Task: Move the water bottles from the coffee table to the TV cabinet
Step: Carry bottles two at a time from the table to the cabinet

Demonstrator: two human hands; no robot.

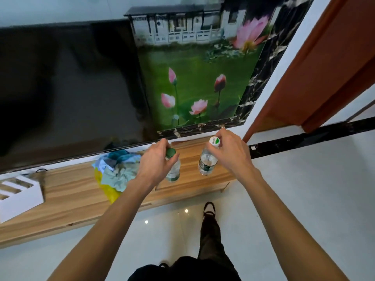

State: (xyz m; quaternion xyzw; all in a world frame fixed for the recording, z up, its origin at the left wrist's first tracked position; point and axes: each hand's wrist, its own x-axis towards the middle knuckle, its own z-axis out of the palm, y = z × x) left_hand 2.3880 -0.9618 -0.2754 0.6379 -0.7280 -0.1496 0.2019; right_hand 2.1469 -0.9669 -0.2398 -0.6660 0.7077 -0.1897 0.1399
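Observation:
Two clear plastic water bottles stand upright over the right end of the wooden TV cabinet. My left hand grips the green-capped bottle by its neck. My right hand holds the white-and-green-capped bottle at its cap and neck. Both bottles are at or just above the cabinet top; I cannot tell whether their bases touch it. The coffee table is out of view.
A large dark TV hangs above the cabinet. A crumpled pile of cloth on a yellow bag lies left of the bottles. A white slotted box sits at the cabinet's left. A brown door frame stands right. My foot is on the glossy floor.

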